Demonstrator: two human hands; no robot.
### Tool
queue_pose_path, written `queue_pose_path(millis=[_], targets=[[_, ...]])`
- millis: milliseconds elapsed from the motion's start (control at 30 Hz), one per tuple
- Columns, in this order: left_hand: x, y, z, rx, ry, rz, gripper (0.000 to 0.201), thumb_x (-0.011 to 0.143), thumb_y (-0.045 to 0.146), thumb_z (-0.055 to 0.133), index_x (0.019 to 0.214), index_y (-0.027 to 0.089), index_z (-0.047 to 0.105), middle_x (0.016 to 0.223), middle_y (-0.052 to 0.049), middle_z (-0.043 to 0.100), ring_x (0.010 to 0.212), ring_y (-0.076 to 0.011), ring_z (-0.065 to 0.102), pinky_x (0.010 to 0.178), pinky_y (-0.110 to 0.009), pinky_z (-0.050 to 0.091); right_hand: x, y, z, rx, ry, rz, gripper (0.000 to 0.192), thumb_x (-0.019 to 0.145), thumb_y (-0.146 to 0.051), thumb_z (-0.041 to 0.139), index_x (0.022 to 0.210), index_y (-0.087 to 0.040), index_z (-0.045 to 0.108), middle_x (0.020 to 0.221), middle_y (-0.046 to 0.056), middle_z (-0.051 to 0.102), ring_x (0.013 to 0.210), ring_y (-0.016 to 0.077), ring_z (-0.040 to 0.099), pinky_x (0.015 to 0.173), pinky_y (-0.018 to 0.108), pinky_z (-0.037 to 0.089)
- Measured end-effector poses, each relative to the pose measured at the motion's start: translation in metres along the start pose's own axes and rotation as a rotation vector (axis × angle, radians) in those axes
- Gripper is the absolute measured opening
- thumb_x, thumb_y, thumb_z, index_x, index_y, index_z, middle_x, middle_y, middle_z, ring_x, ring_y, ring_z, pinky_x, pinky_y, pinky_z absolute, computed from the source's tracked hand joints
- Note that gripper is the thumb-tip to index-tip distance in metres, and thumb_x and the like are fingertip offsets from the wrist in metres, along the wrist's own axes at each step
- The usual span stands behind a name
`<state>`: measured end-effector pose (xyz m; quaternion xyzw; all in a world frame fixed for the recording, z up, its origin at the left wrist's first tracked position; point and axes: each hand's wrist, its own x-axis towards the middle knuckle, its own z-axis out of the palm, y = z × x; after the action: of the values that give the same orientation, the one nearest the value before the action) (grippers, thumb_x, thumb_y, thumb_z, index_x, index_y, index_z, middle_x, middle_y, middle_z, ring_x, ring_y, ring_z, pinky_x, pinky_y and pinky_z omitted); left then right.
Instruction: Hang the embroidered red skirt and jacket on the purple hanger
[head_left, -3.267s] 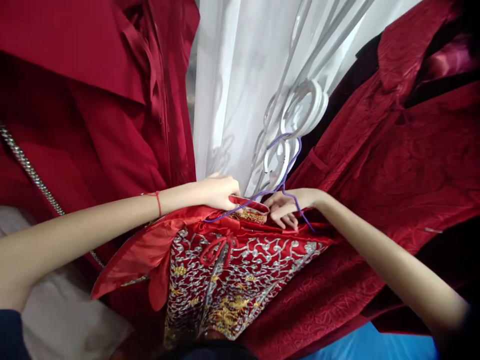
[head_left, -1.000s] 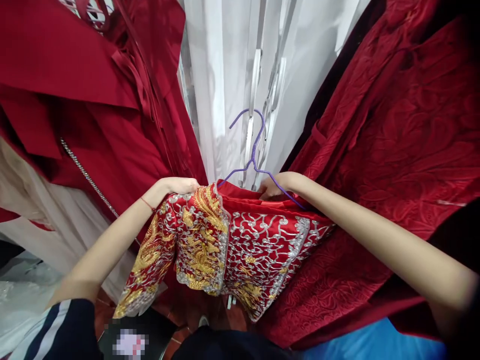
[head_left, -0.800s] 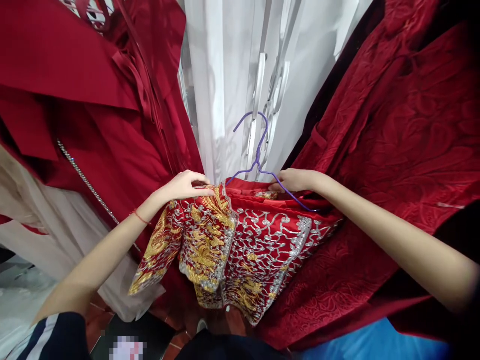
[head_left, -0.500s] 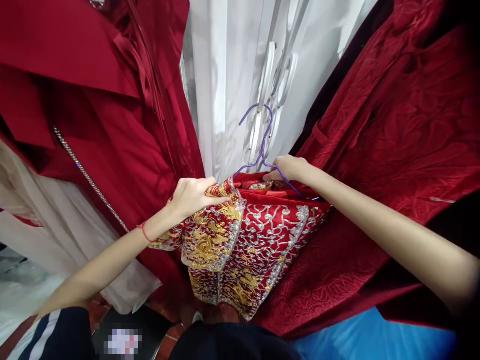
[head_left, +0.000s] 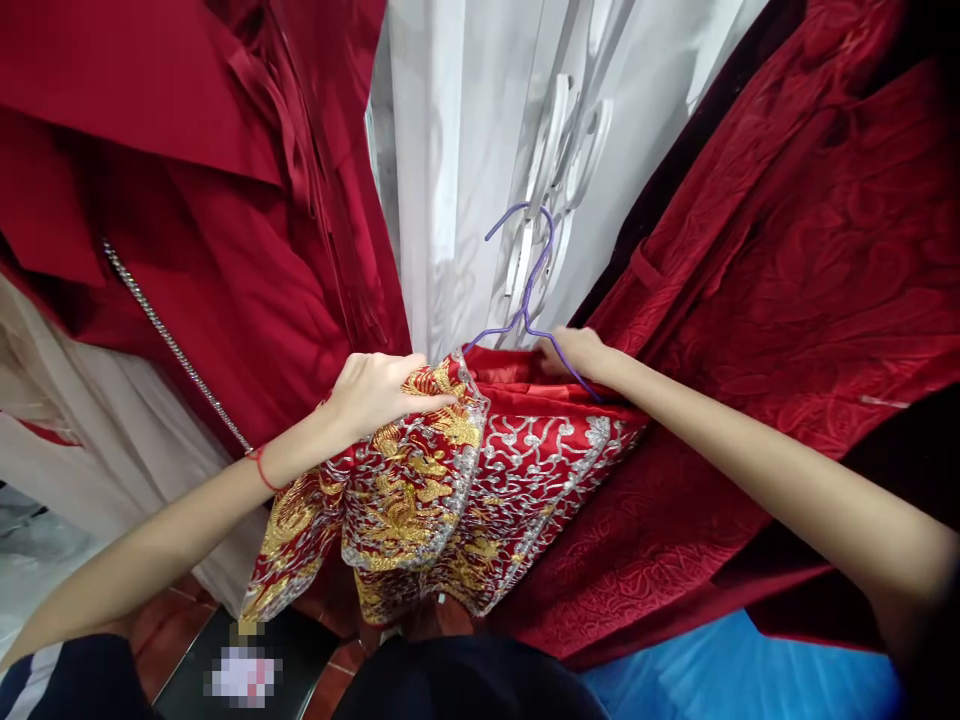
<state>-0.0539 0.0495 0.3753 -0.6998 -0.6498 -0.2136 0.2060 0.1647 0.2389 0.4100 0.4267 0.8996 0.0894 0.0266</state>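
Your left hand is curled around the gold-and-silver embroidered shoulder of a red jacket, fingers pinching the cloth, while your right hand rests at the jacket's other shoulder, seemingly gripping the purple wire hanger, though its fingers are partly hidden. The jacket hangs between your hands, draped on the hanger, whose hook rises free before a white curtain. Plain dark-red garments hang just left, and a textured crimson robe touches the jacket's right side.
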Motion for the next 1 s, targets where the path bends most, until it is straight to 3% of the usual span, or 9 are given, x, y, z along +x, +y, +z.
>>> queue_pose_path(millis=[100, 167, 233, 333, 500, 633, 700, 833, 1000], targets=[[0.003, -0.001, -0.001, 0.056, -0.004, -0.005, 0.059, 0.08, 0.077, 0.056, 0.068, 0.019, 0.055, 0.052, 0.0, 0.053, 0.049, -0.0142, 0.049, 0.053, -0.028, 0.015, -0.007, 0.015, -0.003, 0.149, 0.341, 0.158, 0.036, 0.096, -0.024, 0.036, 0.12, -0.011, 0.059, 0.107, 0.022, 0.069, 0.097, 0.031, 0.065, 0.083, 0.039, 0.046], [0.005, -0.001, -0.001, 0.077, -0.013, -0.017, 0.059, 0.079, 0.077, 0.057, 0.07, 0.019, 0.054, 0.052, 0.0, 0.053, 0.05, -0.015, 0.05, 0.053, -0.028, 0.015, -0.012, 0.022, 0.0, 0.339, 0.471, 0.2, 0.036, 0.098, -0.027, 0.033, 0.119, -0.01, 0.056, 0.107, 0.021, 0.069, 0.095, 0.0285, 0.063, 0.08, 0.035, 0.045], [0.005, 0.0, -0.002, 0.086, -0.028, -0.029, 0.06, 0.078, 0.079, 0.056, 0.07, 0.02, 0.053, 0.052, 0.0, 0.053, 0.051, -0.0154, 0.05, 0.053, -0.028, 0.015, -0.014, 0.027, 0.004, 0.438, 0.473, 0.209, 0.034, 0.099, -0.028, 0.033, 0.114, -0.01, 0.056, 0.105, 0.021, 0.069, 0.092, 0.0265, 0.063, 0.077, 0.033, 0.044], [0.004, -0.001, -0.003, 0.078, -0.038, -0.042, 0.062, 0.077, 0.081, 0.054, 0.068, 0.02, 0.051, 0.053, -0.001, 0.053, 0.05, -0.0152, 0.048, 0.053, -0.028, 0.014, -0.016, 0.034, 0.009, 0.323, 0.44, 0.144, 0.036, 0.102, -0.031, 0.03, 0.117, -0.01, 0.055, 0.1, 0.019, 0.07, 0.086, 0.0256, 0.064, 0.072, 0.032, 0.043], [0.005, -0.005, -0.002, 0.057, -0.062, -0.054, 0.06, 0.076, 0.079, 0.057, 0.067, 0.021, 0.048, 0.052, 0.0, 0.052, 0.049, -0.0145, 0.045, 0.053, -0.028, 0.014, -0.028, 0.053, 0.013, -0.025, 0.152, -0.09, 0.038, 0.098, -0.041, 0.05, 0.122, -0.013, 0.057, 0.094, 0.017, 0.072, 0.086, 0.0281, 0.068, 0.068, 0.032, 0.042], [0.009, -0.007, -0.004, 0.068, -0.085, -0.026, 0.057, 0.076, 0.076, 0.061, 0.066, 0.022, 0.044, 0.051, 0.001, 0.048, 0.048, -0.0137, 0.043, 0.052, -0.028, 0.015, -0.045, 0.059, 0.015, -0.046, -0.028, -0.071, 0.03, 0.089, -0.03, 0.064, 0.115, -0.014, 0.065, 0.098, 0.017, 0.072, 0.09, 0.027, 0.069, 0.07, 0.03, 0.046], [0.01, -0.009, -0.007, 0.064, -0.099, -0.002, 0.057, 0.076, 0.074, 0.062, 0.065, 0.022, 0.041, 0.05, 0.002, 0.044, 0.046, -0.013, 0.041, 0.052, -0.028, 0.015, -0.05, 0.059, 0.012, -0.065, -0.01, 0.013, 0.023, 0.088, -0.024, 0.061, 0.107, -0.014, 0.07, 0.099, 0.018, 0.072, 0.093, 0.0282, 0.069, 0.075, 0.032, 0.048], [0.007, -0.016, -0.017, 0.081, -0.065, 0.009, 0.057, 0.076, 0.074, 0.061, 0.066, 0.023, 0.039, 0.049, 0.003, 0.04, 0.045, -0.0129, 0.038, 0.051, -0.028, 0.014, -0.05, 0.063, 0.009, -0.08, 0.185, 0.189, 0.028, 0.09, -0.025, 0.054, 0.109, -0.015, 0.072, 0.112, 0.018, 0.069, 0.106, 0.032, 0.064, 0.083, 0.038, 0.05], [0.009, -0.024, -0.027, 0.076, -0.106, 0.016, 0.059, 0.074, 0.076, 0.06, 0.063, 0.024, 0.033, 0.047, 0.004, 0.035, 0.045, -0.0136, 0.037, 0.052, -0.029, 0.015, -0.049, 0.082, 0.029, 0.145, 0.183, 0.2, 0.03, 0.086, -0.02, 0.05, 0.107, -0.019, 0.071, 0.112, 0.013, 0.07, 0.11, 0.031, 0.062, 0.094, 0.042, 0.047]])
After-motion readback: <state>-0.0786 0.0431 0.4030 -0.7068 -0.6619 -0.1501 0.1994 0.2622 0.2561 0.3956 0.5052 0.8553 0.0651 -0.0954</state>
